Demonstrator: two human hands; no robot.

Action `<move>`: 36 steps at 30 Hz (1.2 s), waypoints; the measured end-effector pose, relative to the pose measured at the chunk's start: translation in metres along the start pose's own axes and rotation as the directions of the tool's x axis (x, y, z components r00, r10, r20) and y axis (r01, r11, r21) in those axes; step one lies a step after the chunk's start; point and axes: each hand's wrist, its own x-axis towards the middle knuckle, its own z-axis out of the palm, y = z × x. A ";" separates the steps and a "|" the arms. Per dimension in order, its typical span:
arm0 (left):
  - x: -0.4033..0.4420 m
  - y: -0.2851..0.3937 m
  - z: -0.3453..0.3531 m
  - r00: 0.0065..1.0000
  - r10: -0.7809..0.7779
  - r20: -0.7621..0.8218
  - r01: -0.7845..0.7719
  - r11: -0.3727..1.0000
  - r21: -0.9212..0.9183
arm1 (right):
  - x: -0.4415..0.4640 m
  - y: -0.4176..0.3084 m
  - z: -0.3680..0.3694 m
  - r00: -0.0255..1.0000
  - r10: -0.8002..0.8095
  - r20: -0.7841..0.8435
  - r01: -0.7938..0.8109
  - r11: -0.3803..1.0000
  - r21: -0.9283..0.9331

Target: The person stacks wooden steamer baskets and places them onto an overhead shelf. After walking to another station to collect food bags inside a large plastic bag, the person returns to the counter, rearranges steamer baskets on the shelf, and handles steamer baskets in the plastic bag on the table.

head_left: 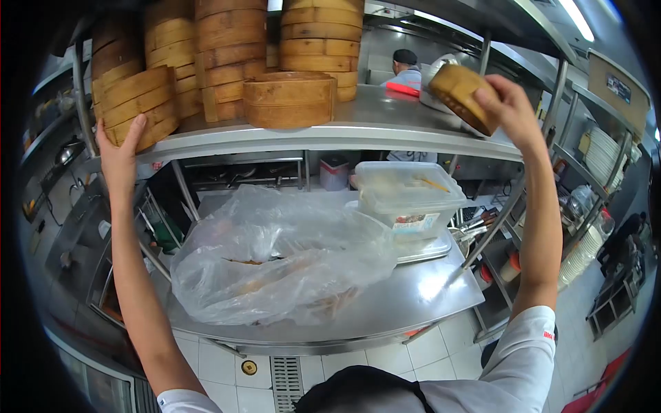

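Observation:
My left hand [125, 148] grips the lower edge of a short stack of bamboo steamer baskets [141, 103], which leans at the left end of the steel shelf. My thumb is on its front, and the other fingers are partly hidden. At the shelf's right end, my right hand [508, 110] holds a single bamboo steamer basket [463, 96] tilted on its side, above the shelf surface. Another bamboo steamer [289, 102] sits at the front middle of the shelf, between my hands. Tall stacks of bamboo steamers [231, 58] stand behind it.
Below the shelf, a steel table [406, 310] bears a large clear plastic bag [275, 255] and a lidded plastic tub [410, 199]. A metal post [559, 89] rises near my right arm. Behind the shelf, a person in a dark cap [405, 62] is partly visible.

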 end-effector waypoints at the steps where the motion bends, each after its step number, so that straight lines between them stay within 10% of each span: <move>1: -0.001 0.006 -0.002 1.000 0.012 -0.008 -0.011 1.000 0.013 | 0.002 -0.013 -0.003 1.000 -0.023 0.015 0.019 0.977 0.210; 7: -0.006 0.013 -0.007 0.996 -0.068 0.055 0.065 0.996 0.053 | 0.039 -0.112 0.043 0.909 -0.416 0.011 0.303 0.680 0.668; 12: -0.009 0.021 -0.009 0.983 -0.178 0.035 0.164 0.957 0.240 | 0.063 -0.240 0.150 0.793 -0.597 0.125 0.538 0.781 0.318; 16: -0.012 0.033 -0.010 0.983 -0.180 0.022 0.165 0.940 0.298 | 0.101 -0.317 0.255 0.590 -0.804 -0.079 0.807 0.591 0.012; 25: -0.014 0.035 -0.011 0.978 -0.209 0.026 0.189 0.924 0.332 | 0.166 -0.346 0.345 0.825 -0.538 0.175 0.544 0.839 0.018; 36: -0.014 0.036 -0.011 0.978 -0.204 0.043 0.177 0.923 0.342 | 0.177 -0.353 0.343 0.750 -0.598 0.283 0.582 0.800 0.147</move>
